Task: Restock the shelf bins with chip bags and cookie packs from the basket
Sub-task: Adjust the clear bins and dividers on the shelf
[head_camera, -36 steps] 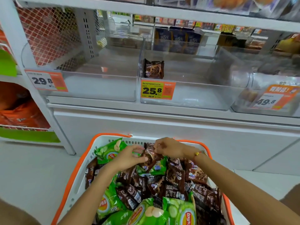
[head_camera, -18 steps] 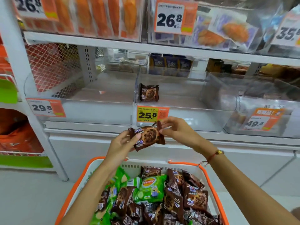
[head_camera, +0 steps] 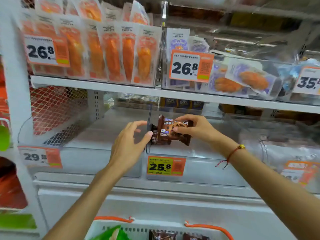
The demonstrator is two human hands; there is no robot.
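White store shelving fills the frame, clear bin (head_camera: 199,151) at centre, my right hand (head_camera: 195,129) pinching a cookie pack (head_camera: 170,131) over it, second pack (head_camera: 154,135) behind, my left hand (head_camera: 129,142) fingers spread beside, divider (head_camera: 149,118) between, basket (head_camera: 173,227) bottom centre.

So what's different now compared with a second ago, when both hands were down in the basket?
The brown chocolate cookie pack has gone up from the orange-rimmed white basket into the clear plastic bin above the yellow 25.8 price tag. The right hand grips it; the left hand has let go and is open beside it. An earlier cookie pack is still in that bin, and the neighbouring bin by the 29.8 tag is unchanged.
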